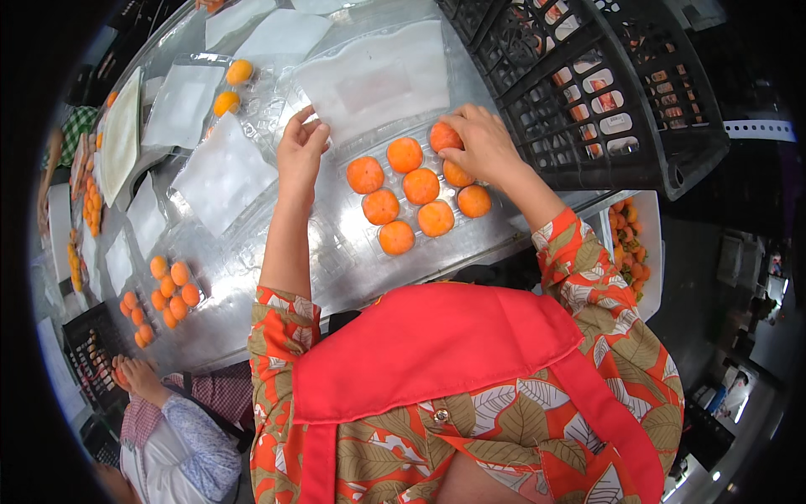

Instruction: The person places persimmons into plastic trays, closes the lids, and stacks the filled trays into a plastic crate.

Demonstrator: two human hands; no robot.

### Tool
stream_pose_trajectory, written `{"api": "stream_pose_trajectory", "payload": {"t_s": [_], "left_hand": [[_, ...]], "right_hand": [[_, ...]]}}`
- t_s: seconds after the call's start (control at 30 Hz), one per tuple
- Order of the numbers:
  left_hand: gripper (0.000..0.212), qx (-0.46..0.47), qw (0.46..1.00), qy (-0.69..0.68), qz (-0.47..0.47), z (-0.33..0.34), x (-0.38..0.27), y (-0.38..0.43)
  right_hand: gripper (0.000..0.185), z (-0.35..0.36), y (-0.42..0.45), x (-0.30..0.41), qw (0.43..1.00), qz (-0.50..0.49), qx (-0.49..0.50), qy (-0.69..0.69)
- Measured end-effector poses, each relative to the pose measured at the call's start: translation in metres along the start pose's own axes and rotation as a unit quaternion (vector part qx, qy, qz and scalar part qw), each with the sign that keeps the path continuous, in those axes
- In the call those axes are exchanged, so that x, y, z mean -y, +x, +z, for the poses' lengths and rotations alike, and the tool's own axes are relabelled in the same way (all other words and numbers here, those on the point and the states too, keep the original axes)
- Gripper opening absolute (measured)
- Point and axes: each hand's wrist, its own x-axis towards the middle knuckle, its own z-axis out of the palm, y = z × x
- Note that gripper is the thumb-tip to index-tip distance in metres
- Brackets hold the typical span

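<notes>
A clear plastic clamshell tray (434, 249) lies unfolded on the metal table before me. Several orange persimmons (420, 186) sit in its cups in rows. My right hand (482, 138) has thumb and fingers around a persimmon (445, 137) at the tray's far right corner. My left hand (303, 151) is at the left edge of the raised lid, its fingers curled; whether they pinch the edge cannot be told. A white padding sheet (422, 69) lines the lid, and a reddish patch shows faintly through it.
A black plastic crate (604, 120) stands at the right table edge, above a white bin (655, 252) of persimmons. More lined trays (223, 173) and filled trays (173, 290) lie leftward on the metal table (233, 315). A co-worker's hands (138, 378) hold fruit at lower left.
</notes>
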Motion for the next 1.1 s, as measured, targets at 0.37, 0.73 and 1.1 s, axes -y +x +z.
{"api": "stream_pose_trajectory", "payload": {"t_s": [0.37, 0.73, 1.1], "left_hand": [[0.045, 0.007, 1.000, -0.019, 0.003, -0.002, 0.002, -0.001], [0.045, 0.005, 1.000, -0.016, -0.001, -0.002, 0.003, 0.000], [0.044, 0.004, 1.000, -0.010, -0.006, -0.001, -0.001, -0.001]], "right_hand": [[0.045, 0.003, 0.010, -0.001, 0.999, -0.021, 0.025, -0.004], [0.042, -0.003, 0.017, -0.017, 0.990, -0.109, 0.082, 0.026], [0.047, -0.009, 0.014, -0.012, 0.991, -0.089, 0.091, 0.032]]}}
